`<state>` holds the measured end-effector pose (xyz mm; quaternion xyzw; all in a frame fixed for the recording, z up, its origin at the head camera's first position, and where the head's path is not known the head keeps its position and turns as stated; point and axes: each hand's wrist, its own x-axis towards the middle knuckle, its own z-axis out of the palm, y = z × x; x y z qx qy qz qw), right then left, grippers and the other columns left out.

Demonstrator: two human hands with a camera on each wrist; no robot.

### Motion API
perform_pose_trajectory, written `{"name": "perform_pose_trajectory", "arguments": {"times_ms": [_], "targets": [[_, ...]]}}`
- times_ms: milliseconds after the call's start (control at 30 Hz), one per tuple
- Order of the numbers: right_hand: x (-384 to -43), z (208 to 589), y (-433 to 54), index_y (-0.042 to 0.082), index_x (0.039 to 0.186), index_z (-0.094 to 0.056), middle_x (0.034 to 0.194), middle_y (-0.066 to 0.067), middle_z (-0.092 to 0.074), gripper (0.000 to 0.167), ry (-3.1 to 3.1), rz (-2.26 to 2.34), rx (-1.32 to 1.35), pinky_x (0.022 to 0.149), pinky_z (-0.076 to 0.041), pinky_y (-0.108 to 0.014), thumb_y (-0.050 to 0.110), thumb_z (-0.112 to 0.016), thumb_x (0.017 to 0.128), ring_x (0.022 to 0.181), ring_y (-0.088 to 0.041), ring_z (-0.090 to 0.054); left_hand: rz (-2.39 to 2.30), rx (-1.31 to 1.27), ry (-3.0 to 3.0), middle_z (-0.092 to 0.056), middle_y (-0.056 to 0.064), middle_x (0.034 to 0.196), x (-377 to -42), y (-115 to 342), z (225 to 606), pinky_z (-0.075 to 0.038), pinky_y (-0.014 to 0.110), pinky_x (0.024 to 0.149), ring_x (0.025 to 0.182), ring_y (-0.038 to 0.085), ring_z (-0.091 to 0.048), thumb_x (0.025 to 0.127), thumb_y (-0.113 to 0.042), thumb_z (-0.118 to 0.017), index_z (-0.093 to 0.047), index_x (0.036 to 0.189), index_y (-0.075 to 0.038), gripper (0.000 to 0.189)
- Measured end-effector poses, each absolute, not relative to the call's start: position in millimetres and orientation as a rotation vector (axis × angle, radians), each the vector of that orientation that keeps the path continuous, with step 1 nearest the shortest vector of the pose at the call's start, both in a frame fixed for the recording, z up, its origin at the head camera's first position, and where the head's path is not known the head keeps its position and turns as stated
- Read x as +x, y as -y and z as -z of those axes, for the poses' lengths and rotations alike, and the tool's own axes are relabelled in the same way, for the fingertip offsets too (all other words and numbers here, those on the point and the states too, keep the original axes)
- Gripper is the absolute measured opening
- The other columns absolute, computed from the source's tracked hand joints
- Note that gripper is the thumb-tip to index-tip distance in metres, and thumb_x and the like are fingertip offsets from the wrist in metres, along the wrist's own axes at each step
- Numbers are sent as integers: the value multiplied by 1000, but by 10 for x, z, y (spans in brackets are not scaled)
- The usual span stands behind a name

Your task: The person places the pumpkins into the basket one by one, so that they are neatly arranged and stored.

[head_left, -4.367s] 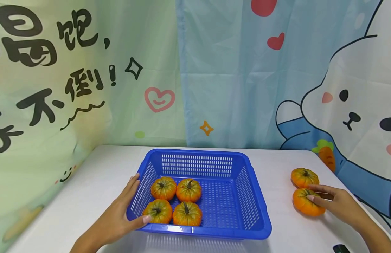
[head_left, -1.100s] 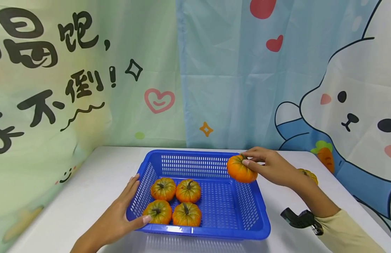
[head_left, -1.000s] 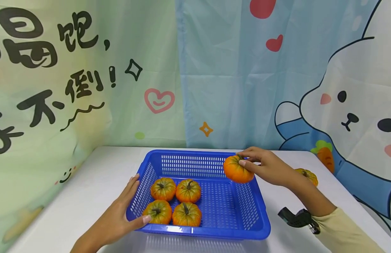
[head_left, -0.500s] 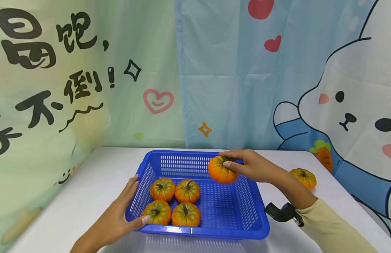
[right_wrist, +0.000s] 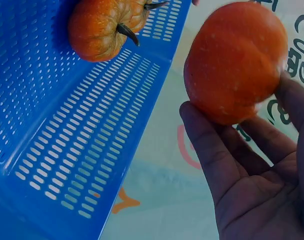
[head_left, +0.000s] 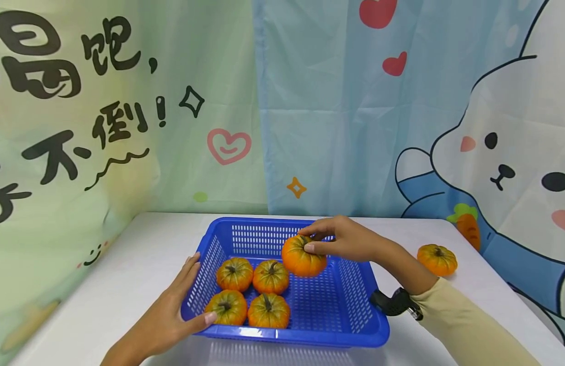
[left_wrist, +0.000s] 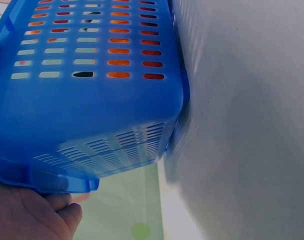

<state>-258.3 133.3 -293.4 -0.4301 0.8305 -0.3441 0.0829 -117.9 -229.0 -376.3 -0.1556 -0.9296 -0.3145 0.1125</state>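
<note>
My right hand (head_left: 339,238) pinches an orange pumpkin (head_left: 303,259) near its stem, holding it inside the blue basket (head_left: 287,335), beside the back pair of pumpkins. In the right wrist view, thumb and fingers are around this pumpkin (right_wrist: 237,65). Several small orange-green pumpkins sit in the basket's left half, among them one at the back (head_left: 271,277) and one at the front (head_left: 270,310). My left hand (head_left: 165,310) holds the basket's front left corner, thumb over the front rim, fingers along the left side. The left wrist view shows its fingers (left_wrist: 69,215) by the rim.
One more pumpkin (head_left: 437,260) stands on the white table (head_left: 415,330), right of the basket. A black strap device (head_left: 394,304) is on the right wrist, overlapping the basket's right rim. A printed curtain (head_left: 310,127) hangs behind the table.
My right hand has taken the front pumpkin from the table's right side and carried it left over the basket's right rim, lately lowering it. My left hand stays at the basket corner.
</note>
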Motion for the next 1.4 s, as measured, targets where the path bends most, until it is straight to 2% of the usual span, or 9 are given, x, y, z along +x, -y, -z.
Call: {"name": "perform_pose_trajectory", "arguments": {"times_ms": [367,600,833,1133,1400], "targets": [[-2686,2970,-1233,11,122,-69,111,3,-68,36,-2461,880,-1293,80,-55,-27,31,-67,93,97,-13,-66,924,-455,2730,-12,9,162,-1180,2295,3772,-23,69,103,146,37,-10,84,-43,-70,-23,153,-1,94],[-2816,3017,-1218,6,123,-67,113,-5,-68,38,-2426,883,-1254,77,-56,-28,29,-67,93,101,-21,-67,937,-452,2732,-11,8,162,-1180,2297,3778,-22,69,104,146,36,-9,84,-43,-70,-22,153,-1,95],[-2929,3074,-1188,6,122,-68,113,-5,-69,35,-2385,827,-1229,77,-56,-28,26,-67,93,102,-22,-67,928,-446,2738,-11,8,162,-1180,2291,3771,-22,68,104,146,38,-10,84,-44,-70,-22,154,-1,95],[-3047,3137,-1144,0,121,-67,113,-8,-69,35,-2334,800,-1177,77,-56,-30,19,-69,91,104,-26,-66,940,-438,2740,-11,8,162,-1186,2296,3772,-22,68,104,145,39,-10,84,-45,-69,-22,154,-1,95],[-3070,3225,-1077,3,118,-69,110,-6,-69,32,-2266,721,-1125,77,-56,-30,17,-69,90,101,-22,-67,936,-463,2728,-10,8,162,-1195,2312,3791,-22,67,105,146,34,-8,84,-44,-70,-21,154,-2,95]]}}
